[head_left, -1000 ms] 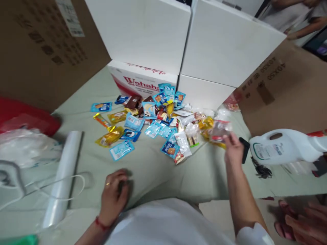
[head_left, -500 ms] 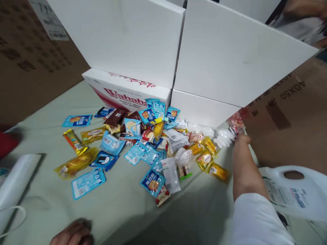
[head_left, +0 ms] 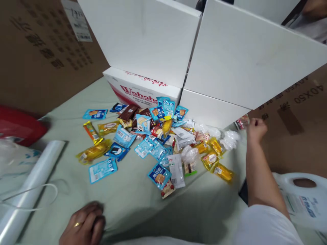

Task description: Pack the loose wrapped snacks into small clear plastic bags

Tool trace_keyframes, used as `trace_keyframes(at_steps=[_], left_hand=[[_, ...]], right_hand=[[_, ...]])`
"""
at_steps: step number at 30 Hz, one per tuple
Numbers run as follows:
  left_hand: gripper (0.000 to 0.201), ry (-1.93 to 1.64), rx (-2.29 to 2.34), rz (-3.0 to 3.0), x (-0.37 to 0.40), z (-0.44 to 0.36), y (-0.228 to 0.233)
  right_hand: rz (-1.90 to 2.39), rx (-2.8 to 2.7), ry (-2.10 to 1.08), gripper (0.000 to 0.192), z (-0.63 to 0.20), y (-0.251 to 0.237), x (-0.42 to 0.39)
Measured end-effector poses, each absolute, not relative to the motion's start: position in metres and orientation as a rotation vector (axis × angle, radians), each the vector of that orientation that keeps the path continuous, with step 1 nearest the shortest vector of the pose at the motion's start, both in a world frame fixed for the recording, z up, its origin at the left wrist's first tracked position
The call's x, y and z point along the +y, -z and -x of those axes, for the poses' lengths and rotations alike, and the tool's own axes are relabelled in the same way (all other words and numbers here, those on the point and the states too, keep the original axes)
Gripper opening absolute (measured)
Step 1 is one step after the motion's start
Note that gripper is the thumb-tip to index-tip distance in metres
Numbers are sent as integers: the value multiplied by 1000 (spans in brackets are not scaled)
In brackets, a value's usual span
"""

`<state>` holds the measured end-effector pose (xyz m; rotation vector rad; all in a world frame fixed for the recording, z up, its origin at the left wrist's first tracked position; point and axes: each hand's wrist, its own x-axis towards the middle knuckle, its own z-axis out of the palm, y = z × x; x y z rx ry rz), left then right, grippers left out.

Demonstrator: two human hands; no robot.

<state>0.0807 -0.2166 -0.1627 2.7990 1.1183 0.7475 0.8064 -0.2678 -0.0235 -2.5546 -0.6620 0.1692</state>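
Item 1. Right hand (head_left: 256,129): extended to the far right edge of the surface (head_left: 143,207), fingers curled into a loose fist beside a red-printed clear packet (head_left: 243,121). The packet lay against the foot of the right-hand white box (head_left: 212,109), just left of the knuckles. Whether the grip pinched the packet's edge or only rested next to it could not be told; the fingers were closed narrow.

Item 2. Left hand (head_left: 84,226): lying flat and relaxed at the near edge of the surface, a ring showing on one finger, holding nothing; it seemingly served as a brace while the other arm reached.

Item 3. Snack packets (head_left: 158,143): a loose scatter spread over the pale green cloth in front of the boxes, blue ones mostly to the left and middle, yellow ones (head_left: 217,160) toward the right, a few brown ones at the back. They lay single-layer in places, overlapping in the centre, as though tipped out to be seen one by one.

Item 4. Wahaha carton (head_left: 143,92): flap raised, standing behind the pile beside the white box, both mouths turned away from the packets.

Item 5. Roll of clear film (head_left: 30,190): at the left margin, well apart from the pile.

Item 6. White jug (head_left: 304,197): at the right, near the reaching arm's elbow.
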Motion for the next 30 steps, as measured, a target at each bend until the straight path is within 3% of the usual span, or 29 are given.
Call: trace_keyframes(at_steps=[3,5,9,13,16,18,20,23,26,30], left_hand=[[11,-781,1100,-2793,-217,-86,156],[10,-805,1093,-2788,-218,-89,153],[11,-865,1107,-2736,-223,-93,151],[16,-896,1159,-2492,-228,-93,148],[16,-943,1195,-2159,-229,-95,138],[16,-952,1198,-1923,-229,-103,129],[20,-868,1112,-1704,-228,-118,120],[37,-638,930,-1319,-225,-152,111],[55,-593,856,-1226,-216,-180,109],[49,-562,780,-1031,-202,-186,109]], right_hand=[[2696,-1094,-20,33,-760,22,-245],[2768,-1223,-141,27,-730,32,-227],[2927,-1131,-202,24,-686,46,-211],[2965,-1063,20,30,-662,28,-232],[2633,-924,150,29,-625,16,-256],[2196,-792,-79,24,-575,22,-272],[1823,-686,-524,27,-505,39,-285],[1529,-626,-1073,34,-396,68,-296],[1426,-566,-1321,34,-331,82,-298],[1318,-431,-1433,35,-337,78,-297]])
